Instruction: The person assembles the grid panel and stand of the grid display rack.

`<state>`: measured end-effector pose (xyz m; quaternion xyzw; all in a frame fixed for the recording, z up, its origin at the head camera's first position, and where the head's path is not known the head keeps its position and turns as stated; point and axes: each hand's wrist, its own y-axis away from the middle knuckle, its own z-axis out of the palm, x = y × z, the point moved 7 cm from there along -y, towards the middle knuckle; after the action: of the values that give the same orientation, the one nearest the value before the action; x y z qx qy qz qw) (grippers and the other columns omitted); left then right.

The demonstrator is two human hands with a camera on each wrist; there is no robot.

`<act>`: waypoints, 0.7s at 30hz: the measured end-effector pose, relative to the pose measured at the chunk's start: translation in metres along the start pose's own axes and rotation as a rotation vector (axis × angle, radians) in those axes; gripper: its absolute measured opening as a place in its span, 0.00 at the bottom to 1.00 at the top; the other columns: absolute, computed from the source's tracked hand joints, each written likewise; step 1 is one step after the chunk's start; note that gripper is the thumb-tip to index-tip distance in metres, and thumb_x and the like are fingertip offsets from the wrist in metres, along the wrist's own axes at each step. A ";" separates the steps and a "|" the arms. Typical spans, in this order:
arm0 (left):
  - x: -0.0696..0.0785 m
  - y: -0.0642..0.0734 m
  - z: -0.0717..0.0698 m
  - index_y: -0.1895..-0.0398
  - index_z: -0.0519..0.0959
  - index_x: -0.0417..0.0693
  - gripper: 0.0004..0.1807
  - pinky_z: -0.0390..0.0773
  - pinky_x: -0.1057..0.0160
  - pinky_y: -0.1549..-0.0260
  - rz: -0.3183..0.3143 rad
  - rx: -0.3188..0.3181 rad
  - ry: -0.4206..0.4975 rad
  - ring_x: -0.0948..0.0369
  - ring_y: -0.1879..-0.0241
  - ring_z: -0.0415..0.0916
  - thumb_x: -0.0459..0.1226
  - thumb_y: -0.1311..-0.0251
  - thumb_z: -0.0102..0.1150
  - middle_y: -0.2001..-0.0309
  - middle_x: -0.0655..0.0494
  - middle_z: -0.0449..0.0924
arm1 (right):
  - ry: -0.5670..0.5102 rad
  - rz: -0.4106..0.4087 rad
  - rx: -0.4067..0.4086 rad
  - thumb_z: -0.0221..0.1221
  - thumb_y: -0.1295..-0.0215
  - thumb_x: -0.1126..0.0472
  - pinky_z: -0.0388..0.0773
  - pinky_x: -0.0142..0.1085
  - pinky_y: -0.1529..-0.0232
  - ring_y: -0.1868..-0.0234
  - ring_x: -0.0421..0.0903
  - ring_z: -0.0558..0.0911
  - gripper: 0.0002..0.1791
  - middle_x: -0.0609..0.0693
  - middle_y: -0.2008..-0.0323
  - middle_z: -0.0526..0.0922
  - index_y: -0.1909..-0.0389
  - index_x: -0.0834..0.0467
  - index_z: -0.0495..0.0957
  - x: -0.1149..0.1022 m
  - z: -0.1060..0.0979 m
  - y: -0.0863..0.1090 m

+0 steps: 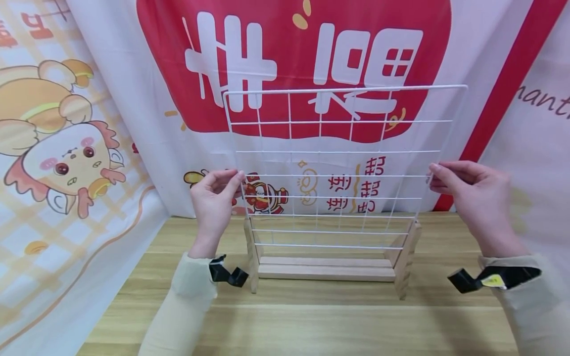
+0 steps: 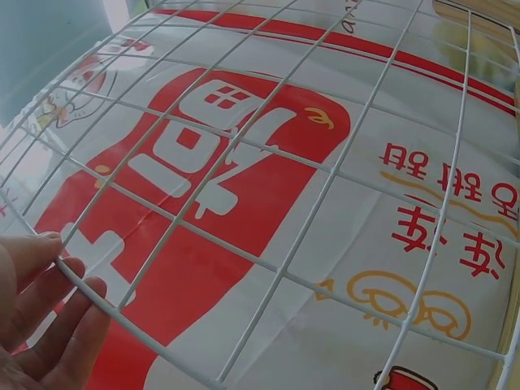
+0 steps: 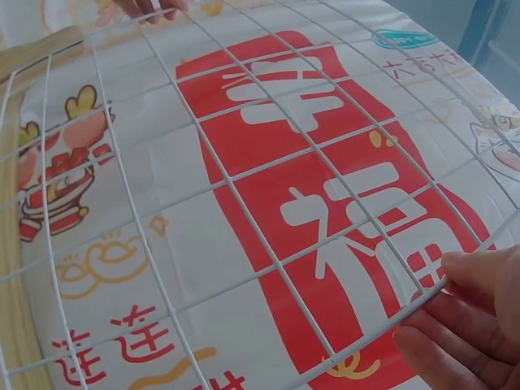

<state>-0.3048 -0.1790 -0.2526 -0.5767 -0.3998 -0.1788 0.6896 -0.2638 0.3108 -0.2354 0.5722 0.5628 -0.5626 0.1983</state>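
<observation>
A white wire grid panel (image 1: 320, 121) stands upright, its lower end between the two side posts of a wooden stand (image 1: 327, 273). My left hand (image 1: 215, 200) pinches the panel's left edge wire between thumb and fingers. On the opposite edge, my right hand (image 1: 478, 198) pinches the wire at about the same height. The left wrist view shows the fingers (image 2: 77, 325) behind the grid's outer wire. In the right wrist view, thumb and fingers (image 3: 455, 325) grip the other outer wire.
The stand rests on a wood-grain table (image 1: 311, 326). Behind it hangs a white cloth with a large red printed shape (image 1: 294, 54). A cartoon-printed sheet (image 1: 67, 148) covers the left side, and another pale sheet (image 1: 534, 163) hangs on the right.
</observation>
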 end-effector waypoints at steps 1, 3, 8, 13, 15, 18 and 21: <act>0.000 0.000 0.000 0.54 0.86 0.41 0.13 0.87 0.65 0.64 0.001 -0.001 0.002 0.58 0.65 0.85 0.39 0.38 0.72 0.58 0.50 0.87 | -0.004 0.000 -0.001 0.64 0.32 0.46 0.78 0.20 0.56 0.62 0.35 0.87 0.27 0.39 0.56 0.87 0.37 0.55 0.80 0.000 0.000 0.000; 0.000 0.000 -0.001 0.54 0.87 0.42 0.13 0.87 0.64 0.64 0.003 -0.004 0.007 0.57 0.65 0.85 0.40 0.38 0.72 0.59 0.51 0.87 | -0.008 0.000 0.002 0.64 0.32 0.46 0.78 0.20 0.56 0.62 0.35 0.87 0.27 0.39 0.57 0.87 0.37 0.55 0.80 0.000 0.001 0.000; -0.001 0.002 -0.002 0.57 0.87 0.42 0.14 0.87 0.62 0.65 0.007 -0.010 0.026 0.57 0.66 0.86 0.42 0.39 0.73 0.61 0.51 0.87 | 0.004 0.007 0.009 0.64 0.32 0.45 0.78 0.20 0.56 0.62 0.35 0.87 0.27 0.38 0.58 0.87 0.37 0.55 0.81 0.003 0.001 0.001; -0.004 0.002 -0.002 0.57 0.87 0.42 0.14 0.88 0.61 0.65 0.007 -0.014 0.035 0.56 0.66 0.86 0.42 0.39 0.73 0.62 0.51 0.88 | 0.004 0.012 0.007 0.65 0.33 0.45 0.78 0.21 0.57 0.63 0.35 0.87 0.27 0.38 0.59 0.87 0.38 0.55 0.81 0.005 0.001 0.002; -0.004 0.003 -0.002 0.57 0.87 0.42 0.14 0.88 0.61 0.65 0.008 -0.013 0.038 0.56 0.65 0.86 0.43 0.39 0.73 0.62 0.51 0.88 | -0.004 0.007 0.003 0.65 0.33 0.46 0.79 0.21 0.57 0.63 0.35 0.87 0.27 0.39 0.59 0.88 0.38 0.56 0.81 0.005 0.002 0.002; -0.004 0.003 -0.002 0.57 0.86 0.43 0.14 0.87 0.62 0.65 0.001 -0.015 0.042 0.56 0.65 0.86 0.44 0.39 0.72 0.61 0.51 0.88 | -0.013 0.002 -0.002 0.65 0.33 0.46 0.79 0.22 0.57 0.63 0.35 0.87 0.27 0.39 0.59 0.88 0.38 0.57 0.81 0.005 0.002 0.002; -0.004 0.004 -0.001 0.56 0.86 0.42 0.16 0.87 0.61 0.64 -0.002 -0.018 0.049 0.55 0.64 0.86 0.44 0.38 0.72 0.61 0.51 0.88 | -0.017 0.000 -0.006 0.65 0.32 0.46 0.79 0.22 0.57 0.63 0.36 0.87 0.27 0.39 0.59 0.88 0.38 0.57 0.81 0.005 0.002 0.003</act>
<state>-0.3043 -0.1802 -0.2583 -0.5781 -0.3816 -0.1973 0.6937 -0.2634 0.3106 -0.2414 0.5668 0.5629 -0.5656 0.2048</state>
